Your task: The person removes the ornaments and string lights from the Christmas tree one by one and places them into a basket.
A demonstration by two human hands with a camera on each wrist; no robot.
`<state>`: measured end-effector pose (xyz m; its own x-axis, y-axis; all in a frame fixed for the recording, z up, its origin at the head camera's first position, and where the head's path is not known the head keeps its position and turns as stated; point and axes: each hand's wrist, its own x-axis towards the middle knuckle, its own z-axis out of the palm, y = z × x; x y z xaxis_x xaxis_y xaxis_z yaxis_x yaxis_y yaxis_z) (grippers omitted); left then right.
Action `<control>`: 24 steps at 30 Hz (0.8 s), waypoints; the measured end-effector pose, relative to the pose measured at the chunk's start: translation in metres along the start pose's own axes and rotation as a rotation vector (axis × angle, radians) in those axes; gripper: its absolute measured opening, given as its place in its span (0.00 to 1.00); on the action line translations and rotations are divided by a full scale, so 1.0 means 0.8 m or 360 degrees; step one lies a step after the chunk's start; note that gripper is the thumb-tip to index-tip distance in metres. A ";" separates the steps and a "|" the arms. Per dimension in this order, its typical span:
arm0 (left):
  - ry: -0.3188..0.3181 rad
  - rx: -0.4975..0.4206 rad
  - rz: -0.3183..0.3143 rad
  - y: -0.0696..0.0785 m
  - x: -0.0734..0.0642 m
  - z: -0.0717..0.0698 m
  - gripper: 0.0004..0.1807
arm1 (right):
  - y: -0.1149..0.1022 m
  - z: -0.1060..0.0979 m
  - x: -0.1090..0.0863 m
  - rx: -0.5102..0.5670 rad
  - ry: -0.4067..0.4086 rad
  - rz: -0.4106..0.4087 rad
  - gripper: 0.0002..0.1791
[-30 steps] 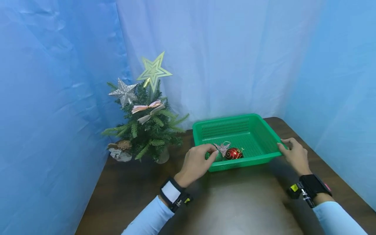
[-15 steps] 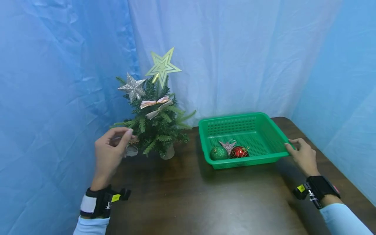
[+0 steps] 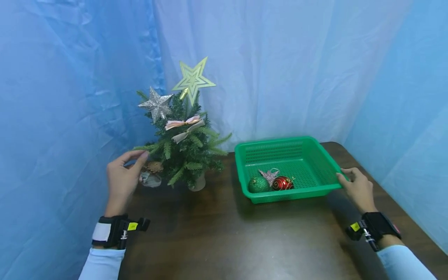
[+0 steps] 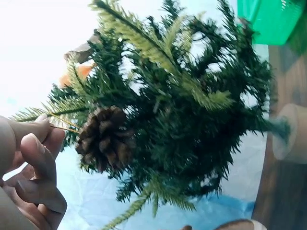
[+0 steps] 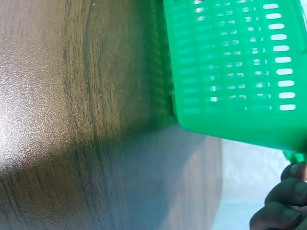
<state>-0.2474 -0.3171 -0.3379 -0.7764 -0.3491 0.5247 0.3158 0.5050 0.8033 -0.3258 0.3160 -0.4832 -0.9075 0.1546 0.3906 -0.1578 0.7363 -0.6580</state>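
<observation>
A pine cone (image 4: 105, 139) hangs against the left side of the small Christmas tree (image 3: 185, 155). My left hand (image 3: 122, 179) pinches its thin gold cord (image 4: 64, 127) between thumb and forefinger, beside a branch tip. In the head view the brown cone (image 3: 154, 167) shows just right of the hand. With my right hand (image 3: 358, 190) I grip the front right corner of a green plastic basket (image 3: 273, 197). In it lie a green glitter ball (image 3: 258, 184), a red ball (image 3: 282, 183) with gold swirls and a pinkish glitter star (image 3: 269, 176).
A yellow-gold star (image 3: 193, 79) tops the tree, with a silver star (image 3: 156, 104) and a pink bow (image 3: 182, 122) below. Something grey (image 3: 150, 180) lies by its base. Brown table (image 3: 227, 237); blue curtains (image 3: 70, 97) enclose it.
My left hand has left the basket and moved left to the tree, where its fingers now meet the pine cone's cord. My right hand keeps its grip on the basket.
</observation>
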 end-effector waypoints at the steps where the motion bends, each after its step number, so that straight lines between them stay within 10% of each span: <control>1: 0.0009 -0.0028 0.0006 0.001 0.000 0.000 0.17 | -0.001 0.001 0.000 0.0005 -0.0002 0.0001 0.27; 24: 0.0166 -0.0069 0.0248 0.050 0.007 -0.024 0.14 | -0.005 0.002 0.000 -0.0076 -0.0010 0.0074 0.28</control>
<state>-0.2282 -0.3141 -0.2971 -0.6562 -0.3502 0.6684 0.4531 0.5255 0.7201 -0.3259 0.3118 -0.4815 -0.9157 0.1854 0.3564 -0.0970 0.7589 -0.6440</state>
